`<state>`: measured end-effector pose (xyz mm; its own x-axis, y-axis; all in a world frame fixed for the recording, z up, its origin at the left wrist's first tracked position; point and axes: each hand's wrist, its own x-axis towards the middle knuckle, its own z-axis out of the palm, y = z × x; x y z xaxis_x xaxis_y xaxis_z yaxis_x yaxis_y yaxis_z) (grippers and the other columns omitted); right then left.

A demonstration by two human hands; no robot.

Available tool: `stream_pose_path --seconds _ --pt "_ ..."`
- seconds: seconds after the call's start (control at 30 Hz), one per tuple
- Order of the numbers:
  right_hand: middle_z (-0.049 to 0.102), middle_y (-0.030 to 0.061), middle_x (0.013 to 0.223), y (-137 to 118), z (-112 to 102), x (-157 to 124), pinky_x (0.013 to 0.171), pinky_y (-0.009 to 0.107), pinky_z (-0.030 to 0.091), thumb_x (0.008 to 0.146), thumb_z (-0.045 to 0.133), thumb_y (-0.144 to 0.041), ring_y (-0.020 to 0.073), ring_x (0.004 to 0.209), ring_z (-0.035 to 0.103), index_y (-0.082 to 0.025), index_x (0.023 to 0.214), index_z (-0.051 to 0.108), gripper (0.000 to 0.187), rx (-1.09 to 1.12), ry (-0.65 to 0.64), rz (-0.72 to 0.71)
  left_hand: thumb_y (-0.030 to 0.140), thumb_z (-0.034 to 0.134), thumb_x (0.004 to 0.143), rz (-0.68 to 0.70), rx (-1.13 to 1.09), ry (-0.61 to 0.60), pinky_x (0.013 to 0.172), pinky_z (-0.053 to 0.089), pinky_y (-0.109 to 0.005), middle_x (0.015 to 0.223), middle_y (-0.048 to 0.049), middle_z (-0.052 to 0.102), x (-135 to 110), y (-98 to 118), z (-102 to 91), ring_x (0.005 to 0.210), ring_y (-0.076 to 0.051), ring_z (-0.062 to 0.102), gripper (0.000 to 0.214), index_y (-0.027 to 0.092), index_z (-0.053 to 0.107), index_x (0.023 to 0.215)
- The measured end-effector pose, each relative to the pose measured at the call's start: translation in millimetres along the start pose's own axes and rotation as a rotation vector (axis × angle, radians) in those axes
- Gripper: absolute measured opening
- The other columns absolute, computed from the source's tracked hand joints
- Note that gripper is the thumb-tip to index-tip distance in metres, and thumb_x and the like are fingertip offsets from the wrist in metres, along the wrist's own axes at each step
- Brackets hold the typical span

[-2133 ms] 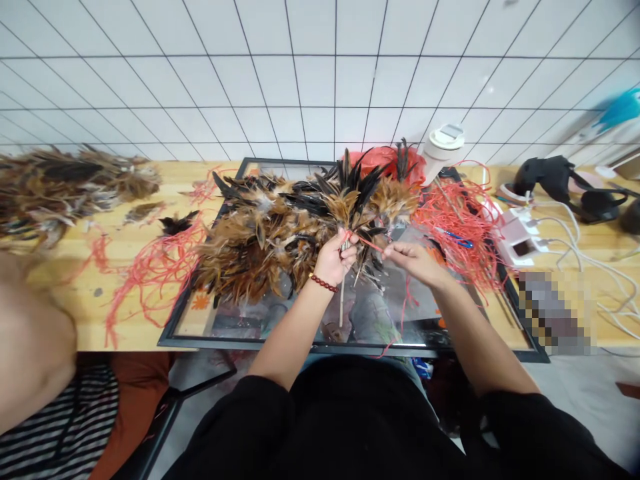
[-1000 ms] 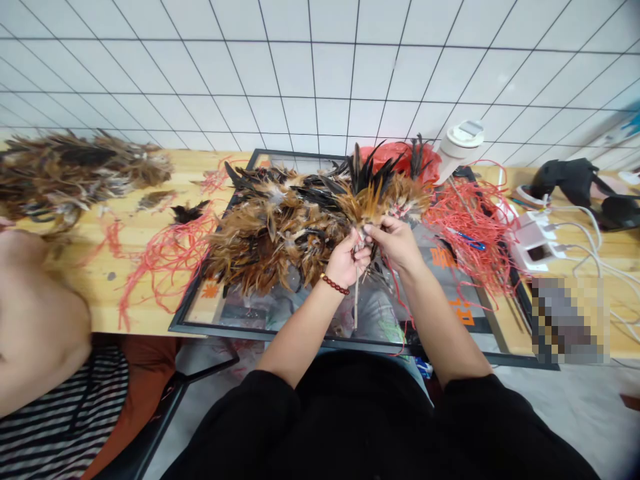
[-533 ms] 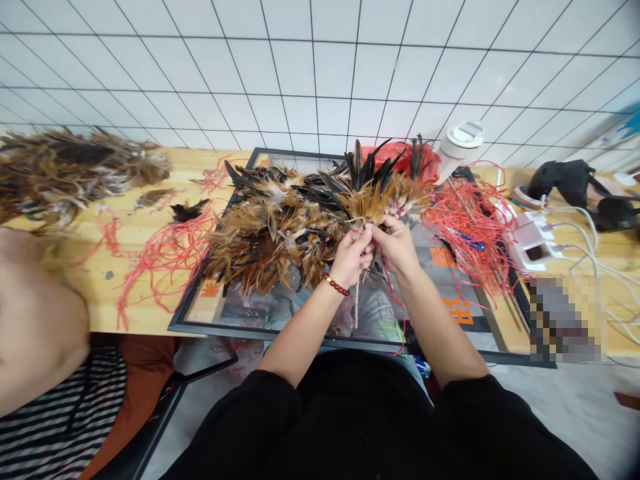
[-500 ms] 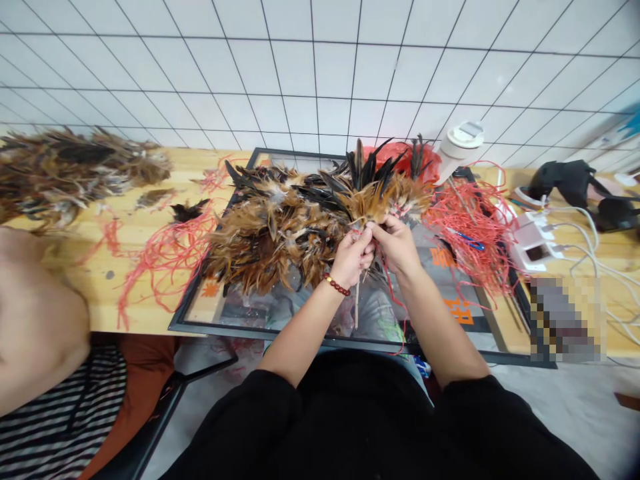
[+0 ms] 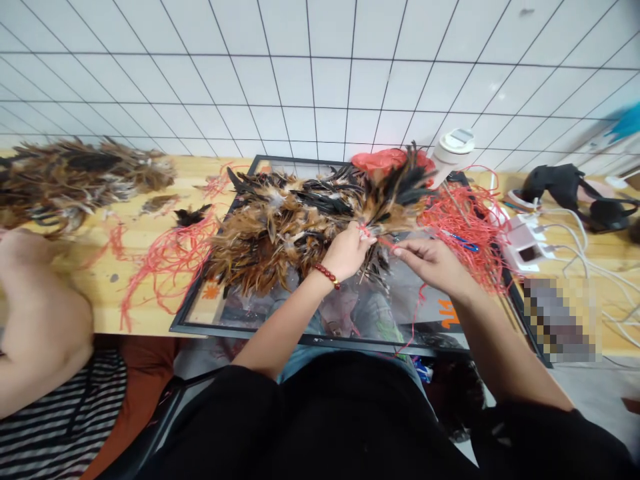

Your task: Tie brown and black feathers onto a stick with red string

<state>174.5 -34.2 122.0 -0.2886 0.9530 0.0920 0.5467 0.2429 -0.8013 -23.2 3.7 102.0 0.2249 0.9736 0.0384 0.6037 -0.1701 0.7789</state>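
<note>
My left hand (image 5: 349, 248), with a beaded bracelet at the wrist, is closed around the bound base of a feather bunch (image 5: 393, 193). Brown and black feathers fan up and to the right from it. Pink-red string (image 5: 385, 241) shows at the bunch's base and runs to my right hand (image 5: 430, 261), whose thumb and fingers pinch it. A loose tail of that string hangs below the right hand. Under and left of the bunch lies a large heap of brown and black feathers (image 5: 270, 233).
A black-framed glass panel (image 5: 200, 327) lies on the wooden table (image 5: 110, 303). Tangled red string (image 5: 475, 227), a white cup (image 5: 453, 150), a white charger with cables (image 5: 525, 243) and a black strap (image 5: 560, 183) stand right. A co-worker's arm (image 5: 45, 300) and more feathers (image 5: 75, 177) are left.
My right hand has moved right, away from my left, drawing the string out between them. The feather bunch now leans to the right instead of standing up.
</note>
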Motion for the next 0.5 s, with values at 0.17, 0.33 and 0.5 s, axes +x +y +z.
stream_pose_path --seconds 0.17,0.33,0.5 --pt "0.071 0.0062 0.082 -21 -10 2 0.067 0.028 0.041 0.092 0.05 -0.032 0.0171 0.072 0.062 -0.019 0.09 0.072 0.027 -0.416 0.001 -0.158 0.025 0.037 0.099 0.103 0.618 -0.079 0.067 0.05 -0.036 0.092 -0.0179 0.067 -9 17 6.1 0.082 -0.03 0.07 0.025 0.01 0.051 0.112" --pt "0.073 0.0065 0.083 0 -19 25 0.074 0.03 0.045 0.086 0.058 -0.03 0.0189 0.078 0.065 -0.018 0.083 0.075 0.021 -0.339 0.046 -0.153 0.018 0.028 0.099 0.474 0.91 -0.205 0.063 0.051 -0.035 0.091 -0.0163 0.063 -24 21 9.1 0.08 -0.029 0.07 0.035 0.011 0.054 0.12" --pt "0.072 0.0034 0.074 37 -16 38 0.07 0.028 0.047 0.075 0.071 -0.043 0.0154 0.069 0.063 -0.017 0.076 0.074 0.027 0.133 -0.185 -0.039 0.018 0.023 0.1 0.737 0.977 -0.221 0.056 0.049 -0.03 0.083 -0.0126 0.061 -38 14 5.2 0.073 -0.024 0.068 0.043 0.011 0.051 0.132"
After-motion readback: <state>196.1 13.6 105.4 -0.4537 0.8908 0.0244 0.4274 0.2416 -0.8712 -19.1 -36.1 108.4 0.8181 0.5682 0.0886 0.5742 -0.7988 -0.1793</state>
